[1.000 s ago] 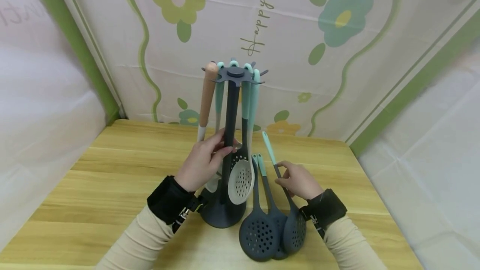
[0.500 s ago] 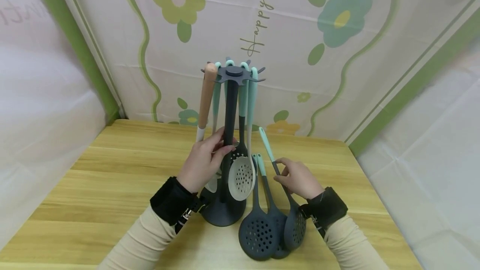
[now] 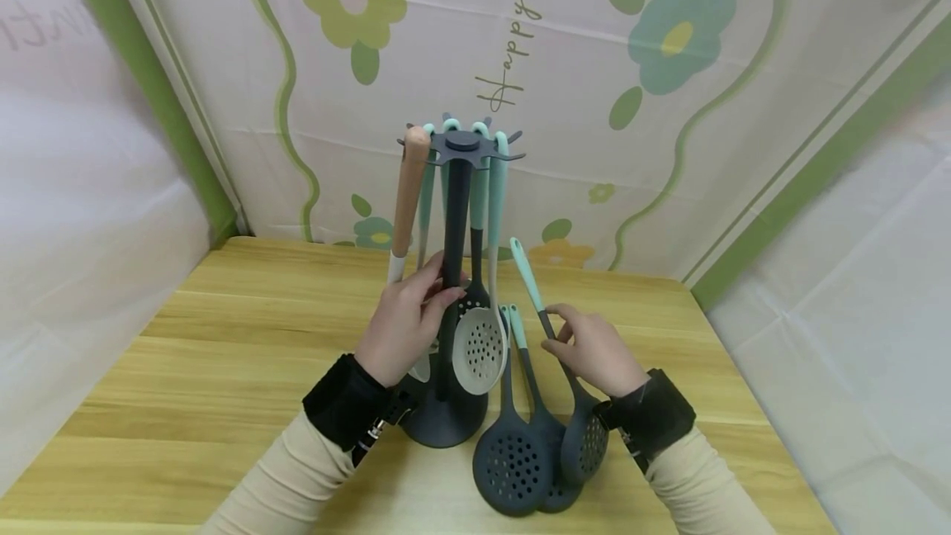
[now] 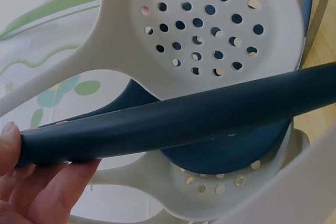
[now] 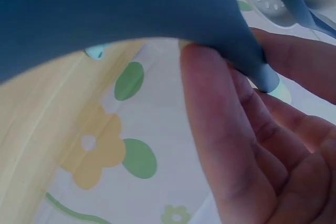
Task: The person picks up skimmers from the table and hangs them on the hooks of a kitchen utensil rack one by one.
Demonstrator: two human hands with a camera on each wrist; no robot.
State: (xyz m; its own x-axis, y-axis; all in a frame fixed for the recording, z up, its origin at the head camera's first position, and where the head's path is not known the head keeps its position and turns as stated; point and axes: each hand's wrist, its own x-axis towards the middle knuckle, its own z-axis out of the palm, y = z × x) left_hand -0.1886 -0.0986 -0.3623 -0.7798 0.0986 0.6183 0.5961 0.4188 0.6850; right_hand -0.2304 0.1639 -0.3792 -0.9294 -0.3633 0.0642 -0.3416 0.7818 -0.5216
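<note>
My left hand grips the dark upright pole of a utensil stand; in the left wrist view, fingers and thumb wrap the pole. From its top ring hang several utensils, among them a pale slotted spoon and one with a wooden handle. To the right of the stand, my right hand pinches a dark skimmer by its shaft. Its mint handle points up and leans left. The right wrist view shows the dark skimmer head close up, above the fingers.
Two more dark perforated utensils lie on the wooden table between the stand and the held skimmer: a round skimmer in front, another partly under it. The stand's round base rests on the table. A flowered cloth closes off the back.
The handle end of the held skimmer has risen and shifted slightly left. The top of the stand and its hanging utensils have moved a little left. Both hands keep their hold.
</note>
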